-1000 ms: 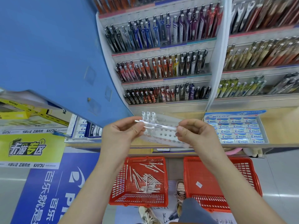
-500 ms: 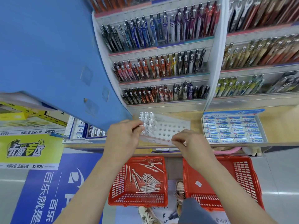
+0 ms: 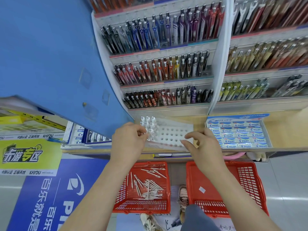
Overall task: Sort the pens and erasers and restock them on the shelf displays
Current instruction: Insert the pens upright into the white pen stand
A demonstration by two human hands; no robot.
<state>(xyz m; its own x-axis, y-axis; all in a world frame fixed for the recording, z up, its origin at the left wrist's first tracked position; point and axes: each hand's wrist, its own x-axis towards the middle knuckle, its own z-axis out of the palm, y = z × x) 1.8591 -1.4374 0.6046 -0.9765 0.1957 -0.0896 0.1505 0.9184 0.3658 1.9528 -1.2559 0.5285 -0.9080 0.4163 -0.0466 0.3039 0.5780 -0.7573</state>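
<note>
A white rack (image 3: 173, 134) full of round holes lies tilted on the wooden shelf ledge. Several white pens (image 3: 147, 122) stand in its far-left holes. My left hand (image 3: 128, 140) pinches the top of one white pen at the rack's left side, beside those standing pens. My right hand (image 3: 203, 147) hovers over the rack's front right corner with fingers loosely curled and nothing in them. Below, on the floor, the left red basket (image 3: 141, 209) holds several loose white pens (image 3: 150, 185).
A second red basket (image 3: 250, 180) sits on the floor to the right, holding only a small white sticker. A tray of blue-and-white Pilot erasers (image 3: 238, 134) is right of the rack. Tiers of pens (image 3: 163, 67) fill the shelves above. A blue panel (image 3: 50, 55) juts out on the left.
One second ago both hands held a white pen level above the rack. The right hand let go and dropped to the rack's front right corner. The left hand brought the pen down into the rack's left side.
</note>
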